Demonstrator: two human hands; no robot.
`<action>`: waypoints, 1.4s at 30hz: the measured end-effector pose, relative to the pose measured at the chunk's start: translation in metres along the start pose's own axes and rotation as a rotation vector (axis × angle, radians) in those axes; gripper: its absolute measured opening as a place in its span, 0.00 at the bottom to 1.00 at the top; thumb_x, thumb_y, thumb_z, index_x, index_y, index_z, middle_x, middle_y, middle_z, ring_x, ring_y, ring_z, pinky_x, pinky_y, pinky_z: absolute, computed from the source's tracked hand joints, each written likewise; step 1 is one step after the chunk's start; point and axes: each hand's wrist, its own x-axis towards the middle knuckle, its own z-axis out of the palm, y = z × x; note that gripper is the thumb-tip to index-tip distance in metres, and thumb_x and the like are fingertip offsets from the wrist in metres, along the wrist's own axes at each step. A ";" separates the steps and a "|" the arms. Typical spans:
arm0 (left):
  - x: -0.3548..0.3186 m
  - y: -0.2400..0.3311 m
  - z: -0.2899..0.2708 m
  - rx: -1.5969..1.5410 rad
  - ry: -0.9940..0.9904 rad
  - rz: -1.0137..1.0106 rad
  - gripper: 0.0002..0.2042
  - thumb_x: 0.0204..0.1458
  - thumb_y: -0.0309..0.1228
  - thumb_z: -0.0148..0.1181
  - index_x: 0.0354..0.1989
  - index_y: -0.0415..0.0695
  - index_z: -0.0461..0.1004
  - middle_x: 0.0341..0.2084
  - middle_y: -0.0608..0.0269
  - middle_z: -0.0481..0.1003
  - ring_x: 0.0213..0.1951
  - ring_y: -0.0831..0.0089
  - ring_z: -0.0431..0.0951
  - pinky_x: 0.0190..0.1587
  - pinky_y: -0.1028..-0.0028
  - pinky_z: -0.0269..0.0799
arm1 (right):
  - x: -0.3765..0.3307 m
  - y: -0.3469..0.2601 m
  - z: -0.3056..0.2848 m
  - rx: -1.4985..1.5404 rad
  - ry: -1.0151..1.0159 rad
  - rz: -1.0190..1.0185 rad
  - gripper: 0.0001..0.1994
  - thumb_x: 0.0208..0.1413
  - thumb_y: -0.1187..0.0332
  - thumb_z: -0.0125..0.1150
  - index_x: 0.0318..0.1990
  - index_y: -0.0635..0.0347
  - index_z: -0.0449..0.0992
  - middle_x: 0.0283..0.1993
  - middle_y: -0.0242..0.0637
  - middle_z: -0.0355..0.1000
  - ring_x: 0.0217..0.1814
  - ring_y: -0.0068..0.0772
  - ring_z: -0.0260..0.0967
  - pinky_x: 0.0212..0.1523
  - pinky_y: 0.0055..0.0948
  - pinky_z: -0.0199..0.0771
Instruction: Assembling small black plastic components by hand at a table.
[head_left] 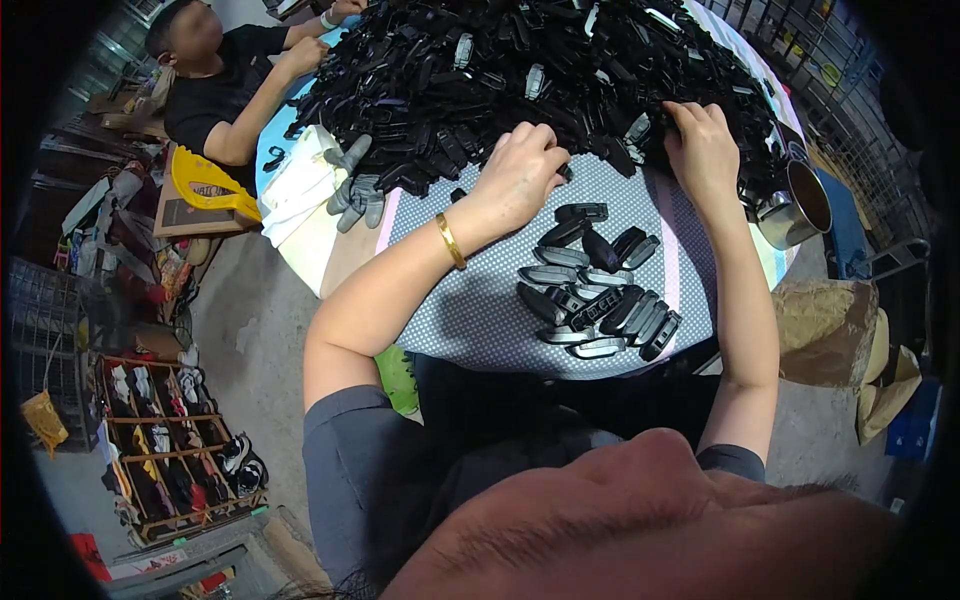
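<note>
A large heap of small black plastic parts [440, 90] covers the far side of the round table. My left hand [515, 180], with a gold bracelet at its wrist, is curled at the heap's near edge; a dark part [565, 172] shows at its fingertips. Over the heap's right side, my right hand [703, 150] has its fingers bent down against the parts, and what they grip is hidden. Nearer me lies a smaller group of black and grey oblong parts [600, 290] on the patterned cloth [470, 300].
Grey-fingered work gloves [355, 190] and a white cloth [300, 190] lie at the left. A metal pot [800, 205] stands at the right edge. Across the left side sits another person [225, 100] beside a yellow plastic tray [205, 185]. A shoe rack [180, 450] stands lower left.
</note>
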 end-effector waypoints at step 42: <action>0.002 0.017 -0.004 -0.941 0.103 -0.422 0.15 0.44 0.24 0.62 0.44 0.42 0.75 0.28 0.72 0.71 0.30 0.85 0.68 0.34 0.84 0.65 | -0.026 -0.056 -0.002 0.739 -0.046 -0.152 0.08 0.50 0.74 0.56 0.37 0.67 0.74 0.31 0.46 0.71 0.29 0.45 0.71 0.30 0.32 0.71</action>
